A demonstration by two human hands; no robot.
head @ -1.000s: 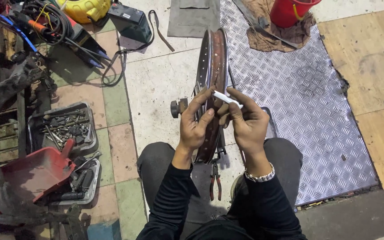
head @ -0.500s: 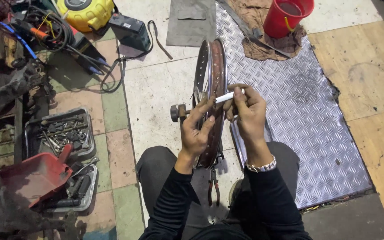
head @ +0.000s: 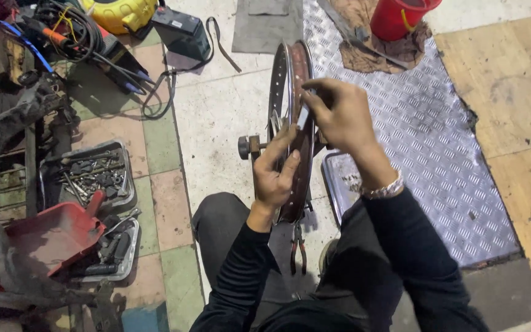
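A rusty wheel rim (head: 291,74) stands upright on edge in front of me, its axle end (head: 247,147) sticking out to the left. My left hand (head: 276,172) rests on the near part of the rim with fingers spread against it. My right hand (head: 341,114) is over the rim's right side, pinching a small white strip (head: 303,116) against the rim. A pair of pliers (head: 297,246) lies on the floor between my legs.
Metal trays of bolts and tools (head: 93,175) and a red tray (head: 56,233) sit at left. A checkered metal plate (head: 413,135) covers the floor at right, with a red bucket (head: 401,17) at the back. Cables and a yellow device (head: 121,13) lie far left.
My right hand has moved up and away along the rim with the white strip. My left hand has opened from a grip near the axle to flat fingers on the rim.
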